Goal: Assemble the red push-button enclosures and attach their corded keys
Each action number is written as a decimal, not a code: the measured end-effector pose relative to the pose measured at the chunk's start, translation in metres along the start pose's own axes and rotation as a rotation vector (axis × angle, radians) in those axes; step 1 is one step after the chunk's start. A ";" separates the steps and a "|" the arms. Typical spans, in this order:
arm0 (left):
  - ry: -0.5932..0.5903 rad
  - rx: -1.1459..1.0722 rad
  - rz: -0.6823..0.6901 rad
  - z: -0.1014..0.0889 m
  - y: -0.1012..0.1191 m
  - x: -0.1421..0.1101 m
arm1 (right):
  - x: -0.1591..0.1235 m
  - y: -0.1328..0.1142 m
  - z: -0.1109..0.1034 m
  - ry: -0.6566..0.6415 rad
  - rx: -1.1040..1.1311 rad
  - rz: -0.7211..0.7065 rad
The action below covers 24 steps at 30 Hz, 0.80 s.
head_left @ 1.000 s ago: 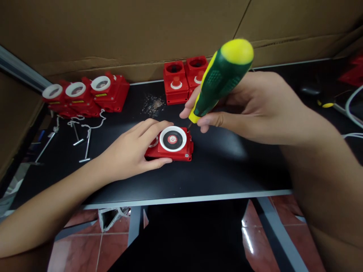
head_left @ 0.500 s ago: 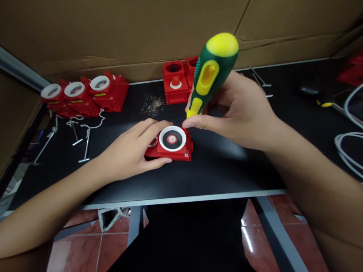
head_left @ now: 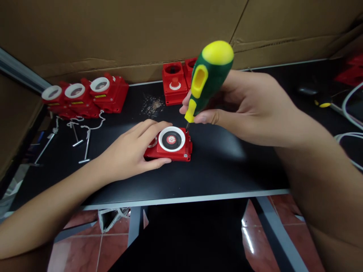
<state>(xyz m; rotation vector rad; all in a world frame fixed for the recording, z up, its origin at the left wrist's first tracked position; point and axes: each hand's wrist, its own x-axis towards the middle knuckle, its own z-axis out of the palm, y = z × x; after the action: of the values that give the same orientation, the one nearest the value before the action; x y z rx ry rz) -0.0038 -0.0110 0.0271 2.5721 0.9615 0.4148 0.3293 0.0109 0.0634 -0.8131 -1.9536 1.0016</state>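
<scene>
Flat on the black table lies a red box [head_left: 181, 153] with a white ring around a black disc. My left hand [head_left: 138, 145] grips its left part, thumb along the near side and fingers over the far side, covering some of a second, smaller white ring. In my right hand [head_left: 241, 105] is a green and yellow screwdriver [head_left: 213, 77], held between thumb and fingers near the lower end of its handle. The screwdriver leans to the right, its tip at the box's far right corner. A screw shows at the near right corner.
Red boxes with white rings [head_left: 109, 94] stand at the back left, with metal T-bars [head_left: 87, 145] on cords before them. More red boxes [head_left: 173, 90] stand at the back, beside scattered crumbs [head_left: 153, 106]. A white cable [head_left: 347, 135] lies at the right.
My right hand has turned the screwdriver handle back and forth, and its top has shifted left. The tip stays at the same corner. My left hand and the box have hardly moved.
</scene>
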 end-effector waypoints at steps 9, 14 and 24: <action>0.006 -0.011 -0.001 0.002 0.001 0.001 | 0.003 0.009 0.024 0.236 -0.061 -0.002; -0.001 0.004 -0.002 -0.001 0.001 0.001 | 0.004 0.007 0.017 0.091 -0.080 -0.028; 0.015 0.011 0.028 0.001 -0.002 -0.002 | 0.001 -0.002 -0.001 -0.104 0.064 -0.050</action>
<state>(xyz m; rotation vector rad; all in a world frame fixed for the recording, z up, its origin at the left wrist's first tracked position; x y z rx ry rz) -0.0059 -0.0109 0.0256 2.5983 0.9363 0.4389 0.3296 0.0116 0.0656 -0.6857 -2.0087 1.0901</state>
